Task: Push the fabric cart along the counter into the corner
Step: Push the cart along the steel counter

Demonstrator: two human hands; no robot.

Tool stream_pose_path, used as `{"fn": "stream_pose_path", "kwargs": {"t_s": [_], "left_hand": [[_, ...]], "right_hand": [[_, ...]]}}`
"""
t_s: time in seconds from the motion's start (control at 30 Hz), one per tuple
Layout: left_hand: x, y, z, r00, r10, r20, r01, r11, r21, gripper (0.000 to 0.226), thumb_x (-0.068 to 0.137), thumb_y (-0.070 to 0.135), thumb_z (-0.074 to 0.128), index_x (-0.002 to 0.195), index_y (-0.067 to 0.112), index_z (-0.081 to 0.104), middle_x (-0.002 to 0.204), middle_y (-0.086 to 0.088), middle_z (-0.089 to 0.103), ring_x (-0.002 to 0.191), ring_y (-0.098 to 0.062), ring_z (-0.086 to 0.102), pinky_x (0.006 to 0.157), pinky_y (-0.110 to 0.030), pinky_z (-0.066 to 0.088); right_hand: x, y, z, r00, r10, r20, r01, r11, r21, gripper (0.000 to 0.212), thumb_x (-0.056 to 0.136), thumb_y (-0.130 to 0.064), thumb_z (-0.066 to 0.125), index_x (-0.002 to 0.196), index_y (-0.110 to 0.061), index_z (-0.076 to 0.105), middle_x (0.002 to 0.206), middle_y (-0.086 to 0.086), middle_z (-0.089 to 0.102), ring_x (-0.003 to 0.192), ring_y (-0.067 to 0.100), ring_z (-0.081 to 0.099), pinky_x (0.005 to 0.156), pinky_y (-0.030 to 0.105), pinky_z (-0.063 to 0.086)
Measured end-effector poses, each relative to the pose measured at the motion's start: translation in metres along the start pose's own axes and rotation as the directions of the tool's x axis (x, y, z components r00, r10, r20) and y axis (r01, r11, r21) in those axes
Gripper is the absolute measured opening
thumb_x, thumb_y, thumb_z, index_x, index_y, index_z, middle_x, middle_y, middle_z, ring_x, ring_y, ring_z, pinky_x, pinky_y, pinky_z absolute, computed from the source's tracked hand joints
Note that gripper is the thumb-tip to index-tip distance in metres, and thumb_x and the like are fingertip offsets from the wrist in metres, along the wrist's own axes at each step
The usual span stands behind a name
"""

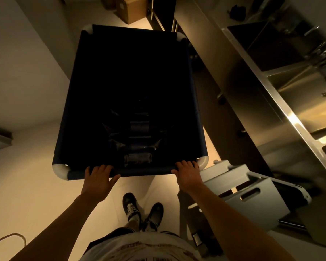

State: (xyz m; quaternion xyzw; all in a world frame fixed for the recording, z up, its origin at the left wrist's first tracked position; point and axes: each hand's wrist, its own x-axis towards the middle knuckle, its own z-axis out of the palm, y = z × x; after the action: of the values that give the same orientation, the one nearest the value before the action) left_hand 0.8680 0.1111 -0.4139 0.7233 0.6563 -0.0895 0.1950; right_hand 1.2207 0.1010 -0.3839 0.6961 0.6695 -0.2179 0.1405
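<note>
The fabric cart (132, 76) is a deep dark-blue bin with white rounded corner joints, standing on the floor straight ahead of me. My left hand (99, 176) is wrapped over the near rim at its left end. My right hand (186, 171) grips the same rim near the right corner. Dark wrapped bundles lie at the bottom of the cart. The stainless steel counter (252, 76) runs along the cart's right side, close to it.
A cardboard box (130, 10) sits on the floor beyond the cart's far end. A white wall (26, 63) runs along the left. White plastic crates (248, 187) stand to my right under the counter. My feet (141, 210) are just behind the cart.
</note>
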Motion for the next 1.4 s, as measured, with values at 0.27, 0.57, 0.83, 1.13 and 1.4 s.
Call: {"fn": "stream_pose_path", "kwargs": {"t_s": [0.27, 0.57, 0.83, 1.13, 1.4], "left_hand": [[0.030, -0.014, -0.014, 0.997, 0.057, -0.060, -0.062, 0.994, -0.090, 0.058, 0.093, 0.058, 0.033, 0.129, 0.024, 0.063, 0.125, 0.000, 0.069, 0.124, -0.025, 0.060, 0.120, -0.049, 0.028], [0.064, -0.031, -0.024, 0.986, 0.066, -0.150, -0.084, 0.990, -0.114, 0.056, 0.093, 0.051, 0.034, 0.129, 0.021, 0.064, 0.124, -0.003, 0.070, 0.125, -0.029, 0.061, 0.121, -0.052, 0.027], [0.105, -0.033, -0.041, 0.990, 0.053, -0.130, -0.066, 0.992, -0.104, 0.060, 0.092, 0.053, 0.027, 0.132, 0.024, 0.061, 0.129, -0.004, 0.068, 0.129, -0.030, 0.058, 0.123, -0.053, 0.024], [0.161, -0.023, -0.072, 0.994, -0.048, -0.102, 0.036, 0.993, -0.115, 0.059, 0.091, 0.052, 0.032, 0.134, 0.025, 0.062, 0.131, -0.005, 0.067, 0.131, -0.032, 0.056, 0.122, -0.057, 0.022], [0.219, -0.017, -0.101, 0.989, -0.117, -0.088, 0.108, 0.989, -0.104, 0.056, 0.091, 0.049, 0.037, 0.135, 0.025, 0.062, 0.132, -0.006, 0.067, 0.133, -0.034, 0.054, 0.119, -0.060, 0.024]], "right_hand": [[0.023, -0.015, -0.025, 0.999, 0.012, 0.032, -0.009, 0.997, -0.083, 0.041, 0.106, -0.029, 0.049, 0.146, -0.027, 0.050, 0.148, 0.001, 0.049, 0.147, 0.026, 0.038, 0.129, 0.048, 0.014], [0.057, -0.018, -0.049, 1.000, -0.016, 0.024, 0.019, 0.988, -0.150, 0.040, 0.105, -0.020, 0.051, 0.143, -0.033, 0.052, 0.148, 0.001, 0.047, 0.148, 0.027, 0.036, 0.129, 0.050, 0.015], [0.101, -0.014, -0.070, 0.999, 0.028, -0.039, -0.029, 0.999, -0.019, 0.035, 0.108, -0.025, 0.046, 0.143, -0.026, 0.052, 0.144, 0.000, 0.055, 0.144, 0.025, 0.043, 0.128, 0.045, 0.016], [0.164, -0.011, -0.106, 0.999, -0.003, -0.048, 0.002, 0.999, -0.039, 0.036, 0.107, -0.027, 0.048, 0.143, -0.026, 0.053, 0.142, 0.001, 0.056, 0.142, 0.025, 0.046, 0.128, 0.046, 0.018], [0.231, -0.006, -0.141, 0.996, -0.080, -0.026, 0.077, 0.991, -0.111, 0.036, 0.107, -0.026, 0.045, 0.142, -0.029, 0.054, 0.140, 0.003, 0.054, 0.140, 0.028, 0.045, 0.127, 0.049, 0.016]]}}
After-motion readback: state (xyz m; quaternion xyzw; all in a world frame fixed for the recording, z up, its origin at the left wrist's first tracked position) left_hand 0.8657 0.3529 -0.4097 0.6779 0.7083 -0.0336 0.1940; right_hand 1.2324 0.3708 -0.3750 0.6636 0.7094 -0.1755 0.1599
